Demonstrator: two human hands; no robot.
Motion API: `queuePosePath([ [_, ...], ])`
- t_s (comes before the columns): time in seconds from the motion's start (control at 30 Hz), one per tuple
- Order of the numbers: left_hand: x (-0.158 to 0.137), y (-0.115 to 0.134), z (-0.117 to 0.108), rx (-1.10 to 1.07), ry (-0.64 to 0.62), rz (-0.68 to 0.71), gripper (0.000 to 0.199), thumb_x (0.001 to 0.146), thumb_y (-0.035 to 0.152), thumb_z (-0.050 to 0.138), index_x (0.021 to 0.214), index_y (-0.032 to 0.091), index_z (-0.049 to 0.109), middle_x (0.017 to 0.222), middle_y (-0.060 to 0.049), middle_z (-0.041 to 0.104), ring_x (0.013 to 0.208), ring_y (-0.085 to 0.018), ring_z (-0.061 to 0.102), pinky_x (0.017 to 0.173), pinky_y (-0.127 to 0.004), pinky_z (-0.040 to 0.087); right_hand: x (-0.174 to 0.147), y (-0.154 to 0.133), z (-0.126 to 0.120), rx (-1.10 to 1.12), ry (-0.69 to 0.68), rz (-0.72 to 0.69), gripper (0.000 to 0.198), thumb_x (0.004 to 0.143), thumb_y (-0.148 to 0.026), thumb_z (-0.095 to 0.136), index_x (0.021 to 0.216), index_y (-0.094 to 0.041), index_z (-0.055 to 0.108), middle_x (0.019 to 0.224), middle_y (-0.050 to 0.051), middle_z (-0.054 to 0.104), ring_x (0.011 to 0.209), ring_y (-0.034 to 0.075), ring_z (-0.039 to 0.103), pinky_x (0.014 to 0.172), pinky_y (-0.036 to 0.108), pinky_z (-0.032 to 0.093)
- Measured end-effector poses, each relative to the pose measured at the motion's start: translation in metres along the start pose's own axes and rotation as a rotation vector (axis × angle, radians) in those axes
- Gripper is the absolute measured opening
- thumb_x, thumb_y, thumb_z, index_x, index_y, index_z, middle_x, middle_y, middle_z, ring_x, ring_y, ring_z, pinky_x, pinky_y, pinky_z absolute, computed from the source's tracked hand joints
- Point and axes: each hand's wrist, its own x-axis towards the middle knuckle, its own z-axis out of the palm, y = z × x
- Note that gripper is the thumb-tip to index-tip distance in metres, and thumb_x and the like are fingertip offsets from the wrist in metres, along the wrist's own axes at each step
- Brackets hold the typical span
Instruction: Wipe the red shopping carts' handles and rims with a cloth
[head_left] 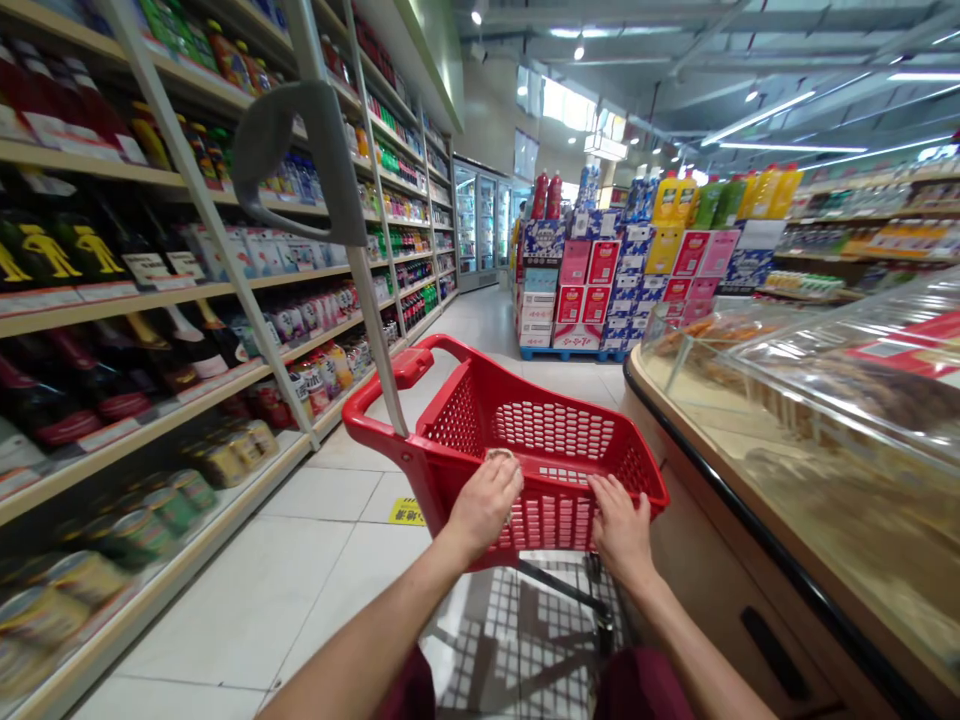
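Both hands at a red cart, one curled and one spread.
In the head view, the left hand [487, 497] is curled around a pale wad [501, 455] at the near rim of the red cart [429, 472]; the right hand [621, 522], fingers loosely spread, rests on that rim. Below lies tiled floor [217, 590]; left of the hands stand bottle shelves [112, 308], right a counter [720, 590], beyond them stacked boxes [589, 290].
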Motion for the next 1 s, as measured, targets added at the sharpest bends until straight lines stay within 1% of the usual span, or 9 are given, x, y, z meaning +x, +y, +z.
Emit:
queuePosePath([
  [0.17,0.002,-0.029,-0.008,0.077,0.160,-0.272,0.029,0.083,0.013,0.034,0.104,0.010,0.055,0.109,-0.014,0.058,0.109,-0.022,0.048,0.095,-0.041,0.040,0.000,0.000,0.000,0.006,-0.012,0.020,0.045,0.076,-0.007,0.033,0.116,-0.016,0.050,0.121,0.008,0.052,0.118,0.022,0.038,0.098,0.051,0.016],
  [0.23,0.003,-0.019,-0.003,0.073,0.135,-0.221,0.027,0.084,0.014,0.036,0.101,0.010,0.056,0.107,-0.013,0.060,0.106,-0.021,0.050,0.093,-0.038,0.042,0.000,-0.002,0.001,0.009,0.003,0.043,0.045,0.076,-0.008,0.033,0.116,-0.015,0.050,0.121,0.008,0.053,0.119,0.022,0.038,0.098,0.050,0.017],
  [0.33,0.003,0.003,0.007,0.024,0.043,-0.017,0.026,0.083,0.014,0.037,0.099,0.013,0.057,0.109,-0.009,0.059,0.108,-0.020,0.049,0.094,-0.035,0.041,0.000,-0.001,0.002,0.017,0.009,0.034,0.045,0.076,-0.007,0.033,0.117,-0.017,0.049,0.121,0.008,0.053,0.118,0.022,0.039,0.098,0.050,0.017],
  [0.4,0.002,0.000,0.005,0.008,0.021,0.017,0.027,0.083,0.014,0.037,0.102,0.014,0.056,0.112,-0.009,0.058,0.110,-0.019,0.047,0.095,-0.036,0.040,0.000,0.001,0.000,0.018,-0.002,0.013,0.047,0.075,-0.007,0.033,0.117,-0.019,0.049,0.121,0.008,0.053,0.117,0.021,0.039,0.098,0.051,0.017],
  [0.57,-0.002,-0.045,-0.017,0.076,0.098,-0.244,0.030,0.084,0.015,0.033,0.104,0.012,0.055,0.111,-0.014,0.057,0.112,-0.022,0.046,0.096,-0.042,0.039,-0.002,0.000,0.000,0.020,0.003,0.008,0.047,0.075,-0.007,0.033,0.117,-0.017,0.050,0.121,0.008,0.053,0.118,0.022,0.039,0.098,0.051,0.018],
  [0.63,-0.002,-0.040,-0.015,0.078,0.094,-0.277,0.030,0.084,0.014,0.032,0.104,0.011,0.055,0.110,-0.014,0.057,0.112,-0.023,0.046,0.096,-0.043,0.039,-0.003,-0.002,0.002,0.020,0.023,0.033,0.046,0.075,-0.006,0.034,0.117,-0.017,0.050,0.121,0.008,0.053,0.118,0.022,0.039,0.098,0.050,0.018],
  [0.77,-0.003,-0.003,0.003,-0.005,-0.011,-0.036,0.032,0.081,0.009,0.034,0.106,0.013,0.054,0.114,-0.011,0.056,0.116,-0.021,0.042,0.097,-0.040,0.038,-0.002,-0.002,0.003,0.011,0.031,0.033,0.047,0.075,-0.005,0.033,0.117,-0.018,0.050,0.120,0.007,0.054,0.118,0.021,0.040,0.098,0.050,0.019],
  [0.83,-0.004,-0.002,0.004,-0.009,-0.010,0.001,0.033,0.080,0.007,0.036,0.107,0.012,0.053,0.116,-0.012,0.055,0.117,-0.021,0.041,0.097,-0.039,0.038,-0.002,0.000,0.001,0.003,0.010,0.005,0.047,0.075,-0.005,0.033,0.117,-0.019,0.050,0.120,0.007,0.054,0.117,0.021,0.041,0.098,0.051,0.018],
  [1.0,-0.007,-0.027,-0.005,0.067,0.150,-0.237,0.030,0.082,0.010,0.035,0.107,0.010,0.054,0.113,-0.015,0.055,0.116,-0.023,0.041,0.097,-0.043,0.039,-0.002,-0.002,-0.001,-0.005,0.004,0.019,0.047,0.075,-0.006,0.032,0.117,-0.016,0.049,0.122,0.007,0.052,0.118,0.021,0.039,0.098,0.050,0.019],
])
